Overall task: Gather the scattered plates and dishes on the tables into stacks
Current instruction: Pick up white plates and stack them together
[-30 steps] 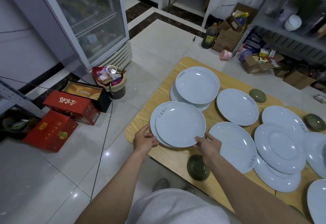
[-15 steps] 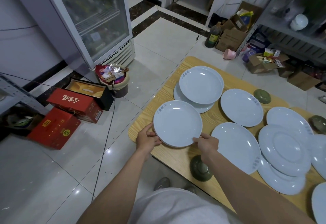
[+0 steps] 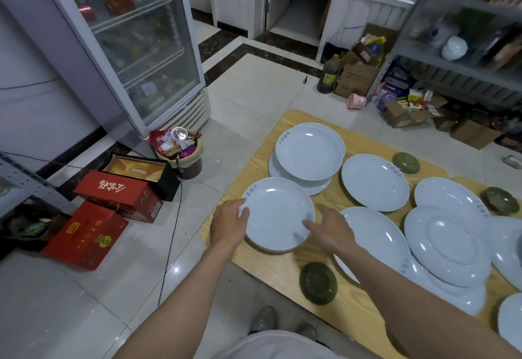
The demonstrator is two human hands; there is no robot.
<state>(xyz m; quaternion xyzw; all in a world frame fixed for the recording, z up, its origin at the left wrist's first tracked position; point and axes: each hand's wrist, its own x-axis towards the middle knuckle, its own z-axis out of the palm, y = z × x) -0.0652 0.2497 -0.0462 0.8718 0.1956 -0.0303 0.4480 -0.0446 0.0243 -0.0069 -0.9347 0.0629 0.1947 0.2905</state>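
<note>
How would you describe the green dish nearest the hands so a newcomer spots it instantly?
Find the wooden table and follow its near edge. Just nearer than the corner white plate sits the green dish. Unlike its large pale neighbours, it is small, dark green and ringed on top.

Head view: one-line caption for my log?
At the table corner, left hand and right hand touch the near plate stack.

Head-worn view, angled down, table (image 3: 285, 269) close

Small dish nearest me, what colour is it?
The small dish is dark green, seen in the head view.
</note>
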